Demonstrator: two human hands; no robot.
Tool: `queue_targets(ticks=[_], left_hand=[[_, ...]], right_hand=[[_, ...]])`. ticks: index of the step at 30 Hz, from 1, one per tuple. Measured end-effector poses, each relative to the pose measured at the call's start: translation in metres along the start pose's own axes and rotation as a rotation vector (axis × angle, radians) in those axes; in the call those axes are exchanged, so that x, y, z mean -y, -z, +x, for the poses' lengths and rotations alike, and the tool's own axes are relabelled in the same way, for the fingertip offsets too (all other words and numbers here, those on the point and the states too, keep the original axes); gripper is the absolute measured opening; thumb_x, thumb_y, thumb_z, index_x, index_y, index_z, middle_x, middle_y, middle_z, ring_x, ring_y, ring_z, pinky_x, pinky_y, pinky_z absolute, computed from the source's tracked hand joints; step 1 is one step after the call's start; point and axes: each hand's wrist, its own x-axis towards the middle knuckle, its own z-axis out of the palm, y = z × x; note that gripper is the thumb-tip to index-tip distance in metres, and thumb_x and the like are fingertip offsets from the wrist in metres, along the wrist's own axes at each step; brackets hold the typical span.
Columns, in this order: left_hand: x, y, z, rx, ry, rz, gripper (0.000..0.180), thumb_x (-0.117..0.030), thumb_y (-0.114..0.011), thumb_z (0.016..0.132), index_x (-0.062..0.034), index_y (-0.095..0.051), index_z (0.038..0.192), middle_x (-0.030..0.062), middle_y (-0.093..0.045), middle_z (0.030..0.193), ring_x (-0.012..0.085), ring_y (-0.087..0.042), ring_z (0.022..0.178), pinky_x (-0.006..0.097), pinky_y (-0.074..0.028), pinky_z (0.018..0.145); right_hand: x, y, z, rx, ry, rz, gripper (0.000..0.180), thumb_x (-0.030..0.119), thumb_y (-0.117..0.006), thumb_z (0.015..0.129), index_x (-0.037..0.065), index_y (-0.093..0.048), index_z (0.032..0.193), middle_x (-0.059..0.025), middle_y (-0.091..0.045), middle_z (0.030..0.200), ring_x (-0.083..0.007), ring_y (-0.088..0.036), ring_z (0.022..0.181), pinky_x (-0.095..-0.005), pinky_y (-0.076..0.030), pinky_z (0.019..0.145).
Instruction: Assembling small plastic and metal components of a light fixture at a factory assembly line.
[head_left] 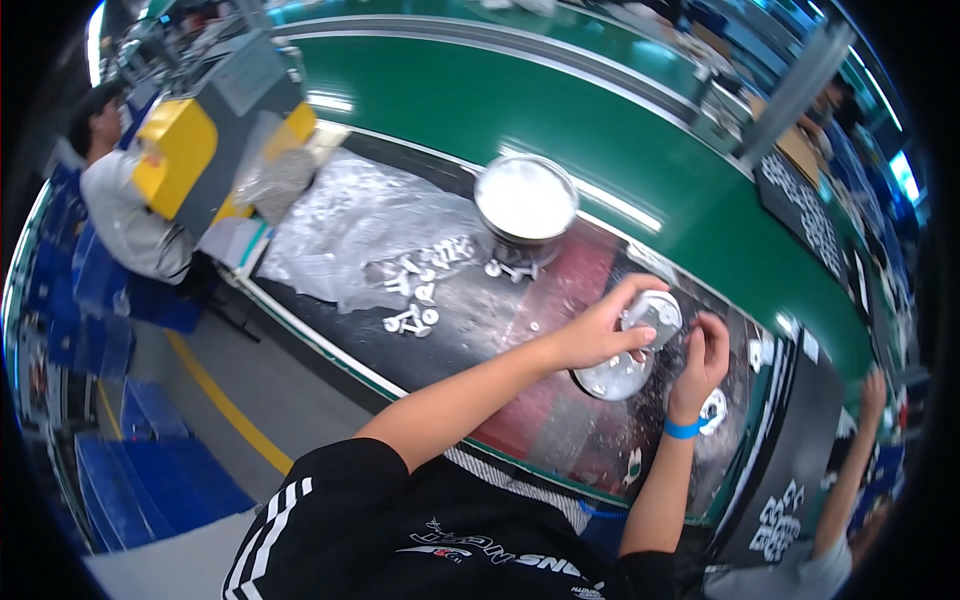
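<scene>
My left hand (607, 330) grips a round white part (655, 312) with a shallow, disc-like body, thumb across its face and fingers round its rim. Close to its right side is my right hand (704, 362), with a blue band on the wrist. Its fingers are curled towards the thumb, and whatever they may pinch is too small to make out. Below the held part, a round dish (612, 380) with a pale, shiny inside rests on the worn bench. Another white round part (713, 412) lies beside my right wrist, partly hidden by it.
A metal bowl with white contents (525, 197) stands at the bench's far edge. Left of it, small white parts (410, 320) lie by a clear plastic sheet (370, 215). Beyond runs a green conveyor (430, 90). People work at left and right; a yellow-grey machine (215, 140) stands left.
</scene>
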Motion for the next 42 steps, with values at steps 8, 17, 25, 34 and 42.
queue_targets(ticks=[8,17,25,34,42], left_hand=[[0.016,0.026,0.062,-0.395,0.122,0.325,0.062,-0.011,-0.075,0.086,-0.0015,-0.036,0.134,0.0143,-0.070,0.097,0.0145,-0.066,0.085,0.027,-0.052,0.069],[0.065,0.098,0.209,-0.531,0.192,1.196,0.054,-0.034,-0.079,0.080,0.0054,-0.064,0.115,0.0227,-0.070,0.106,0.0301,-0.069,0.096,0.038,-0.053,0.086],[0.035,0.084,0.194,-0.559,-0.272,1.718,0.040,-0.032,-0.066,0.089,-0.0081,-0.061,0.121,0.0220,-0.053,0.126,0.0372,-0.050,0.114,0.049,-0.043,0.095],[0.020,-0.139,0.111,1.010,-0.213,1.183,0.089,-0.010,-0.083,0.059,-0.0173,-0.047,0.140,0.0167,-0.040,0.147,0.0382,-0.037,0.136,0.050,-0.035,0.112],[0.045,-0.147,0.099,1.032,-0.045,1.274,0.063,-0.016,-0.082,0.071,-0.0172,-0.056,0.129,0.0181,-0.053,0.120,0.0375,-0.058,0.104,0.042,-0.050,0.089]], right_hand=[[-0.003,0.008,-0.003,-0.053,-0.064,0.018,0.021,0.001,-0.054,0.096,0.000,-0.060,0.116,-0.0031,-0.061,0.105,-0.0096,-0.057,0.090,-0.0226,-0.046,0.079],[-0.007,0.003,0.004,-0.089,0.047,-0.109,0.016,-0.002,-0.059,0.091,0.002,-0.066,0.105,-0.0042,-0.064,0.095,-0.0091,-0.060,0.077,-0.0227,-0.048,0.068],[0.031,0.002,-0.002,-0.100,0.269,-0.050,0.014,0.000,-0.062,0.085,0.004,-0.066,0.097,-0.0063,-0.059,0.077,-0.0148,-0.055,0.059,-0.0278,-0.044,0.053],[0.072,0.014,-0.043,-0.161,0.678,-0.067,0.025,-0.003,-0.064,0.072,0.008,-0.066,0.095,-0.0044,-0.056,0.063,-0.0203,-0.057,0.055,-0.0354,-0.043,0.051],[0.114,0.071,-0.150,0.006,0.566,-0.135,0.028,-0.002,-0.066,0.072,0.004,-0.068,0.099,-0.0060,-0.061,0.070,-0.0222,-0.058,0.054,-0.0337,-0.045,0.048]])
